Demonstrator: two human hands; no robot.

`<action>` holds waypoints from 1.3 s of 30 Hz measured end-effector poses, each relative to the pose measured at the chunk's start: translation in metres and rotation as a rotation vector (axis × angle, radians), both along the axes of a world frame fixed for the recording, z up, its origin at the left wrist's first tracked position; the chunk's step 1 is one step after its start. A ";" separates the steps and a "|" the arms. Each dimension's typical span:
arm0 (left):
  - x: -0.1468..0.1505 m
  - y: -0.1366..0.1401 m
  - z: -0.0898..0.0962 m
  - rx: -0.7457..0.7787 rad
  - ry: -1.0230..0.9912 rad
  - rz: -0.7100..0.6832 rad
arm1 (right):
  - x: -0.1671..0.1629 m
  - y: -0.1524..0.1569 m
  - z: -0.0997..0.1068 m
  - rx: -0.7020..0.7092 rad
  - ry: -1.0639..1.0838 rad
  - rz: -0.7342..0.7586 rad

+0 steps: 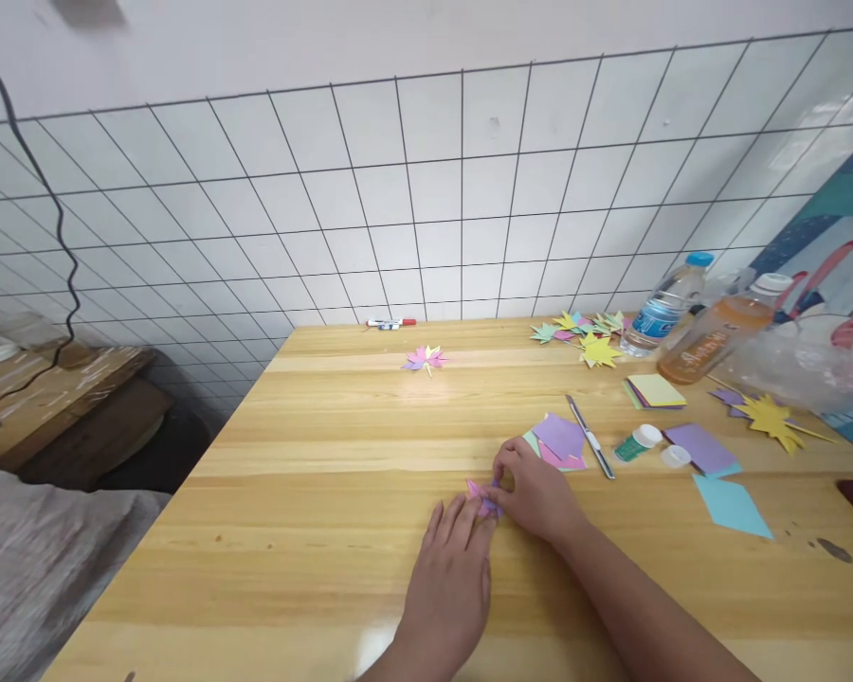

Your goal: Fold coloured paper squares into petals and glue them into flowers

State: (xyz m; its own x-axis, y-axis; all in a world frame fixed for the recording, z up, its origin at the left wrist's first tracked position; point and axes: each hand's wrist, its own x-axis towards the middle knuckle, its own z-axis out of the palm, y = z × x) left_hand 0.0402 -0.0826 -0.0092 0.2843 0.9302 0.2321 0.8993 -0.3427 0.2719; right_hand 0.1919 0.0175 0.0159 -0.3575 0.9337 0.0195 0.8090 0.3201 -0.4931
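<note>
My left hand point(449, 573) lies flat on the table with its fingers stretched out. Its fingertips rest at the edge of a small pink and purple pointed paper cutout point(476, 489). From the other side, my right hand point(536, 493) pinches the purple part of that cutout between thumb and forefinger. Both hands cover much of it. Just beyond my right hand lie loose sheets of purple, pink and green paper point(561, 437). A slim craft knife point(590, 439) lies beside them, with a glue bottle point(638, 442) to its right.
A pink and yellow paper leaf point(426, 359) and a marker point(390, 323) lie farther back. More paper leaves point(597, 349) stand near the water bottle point(662, 308) and orange drink bottle point(715, 332). At right are a paper stack point(655, 390), blue sheet point(732, 507) and yellow leaf point(769, 420).
</note>
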 end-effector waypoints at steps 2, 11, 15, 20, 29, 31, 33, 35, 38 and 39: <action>0.000 0.000 -0.001 0.001 0.005 0.001 | -0.001 0.000 0.001 -0.019 -0.013 -0.010; 0.000 0.001 -0.002 0.001 0.023 0.002 | -0.008 0.018 0.009 -0.211 -0.052 -0.038; -0.001 0.002 -0.004 0.028 0.028 -0.005 | -0.010 0.023 0.011 -0.218 -0.065 -0.042; -0.003 0.004 -0.010 0.069 0.023 -0.013 | -0.012 0.024 0.010 -0.195 -0.091 -0.047; -0.013 0.001 -0.007 0.137 -0.066 -0.103 | 0.019 0.009 -0.008 -0.092 0.310 0.106; -0.015 -0.001 -0.004 0.122 -0.125 -0.101 | 0.021 0.000 -0.010 -0.056 0.286 0.191; -0.016 -0.003 -0.001 0.088 -0.218 -0.039 | 0.020 -0.008 -0.010 -0.030 0.240 0.239; -0.017 -0.005 0.000 0.044 -0.322 0.037 | 0.020 -0.012 -0.007 -0.019 0.209 0.239; -0.019 -0.006 -0.002 0.002 -0.486 0.160 | 0.024 -0.016 -0.003 -0.029 0.209 0.205; -0.020 -0.006 -0.003 -0.012 -0.542 0.195 | 0.026 -0.017 -0.002 -0.034 0.213 0.200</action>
